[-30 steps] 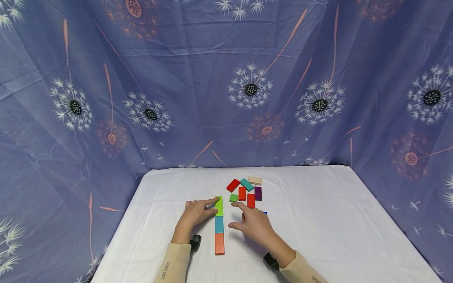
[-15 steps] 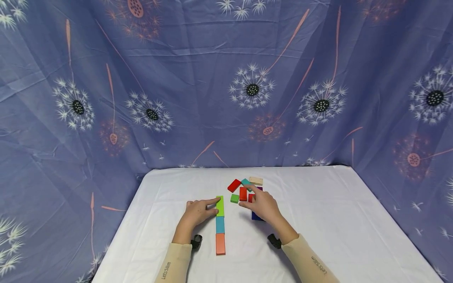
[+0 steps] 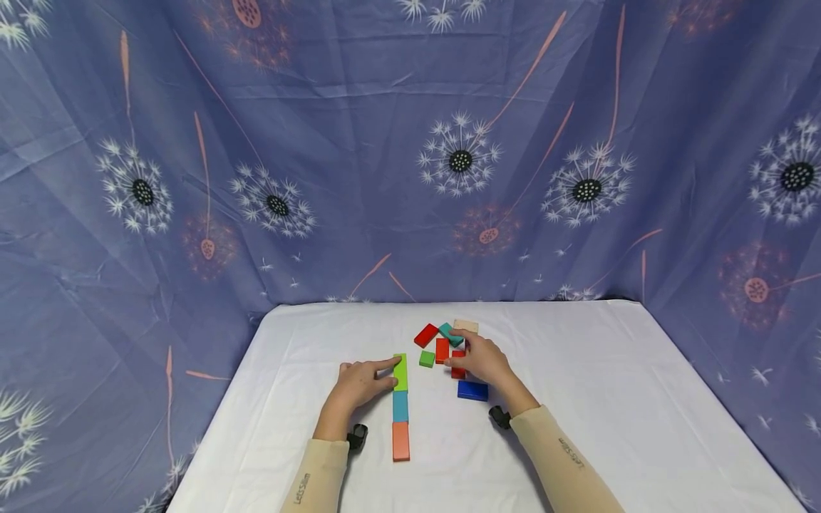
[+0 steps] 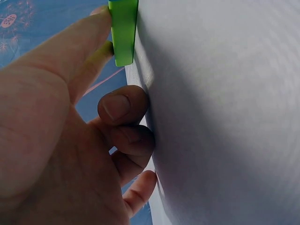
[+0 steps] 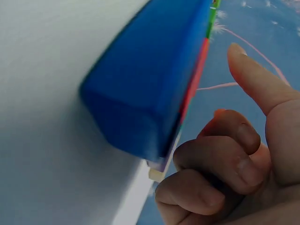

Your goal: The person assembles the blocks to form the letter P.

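A lime green block (image 3: 402, 377), a light blue block (image 3: 400, 407) and an orange block (image 3: 400, 442) lie end to end in a straight line. My left hand (image 3: 359, 385) touches the lime block with thumb and straight index finger; the left wrist view shows both tips against the green block (image 4: 123, 37). My right hand (image 3: 485, 362) is over the loose blocks, thumb and index finger apart. Nearest to it is a red block (image 3: 458, 372), partly covered by the hand. A dark blue block (image 3: 472, 390) lies just in front, large in the right wrist view.
Beyond the right hand are two more red blocks (image 3: 426, 335), a small green block (image 3: 426, 359), a teal block (image 3: 447, 332) and a pale wooden block (image 3: 466, 325). The purple block is mostly hidden. White cloth (image 3: 577, 399) covers the table; a patterned curtain (image 3: 359, 178) hangs behind.
My right hand has moved away from the line of blocks, right and farther back, over the loose blocks, uncovering the dark blue block. My left hand stays at the lime block.
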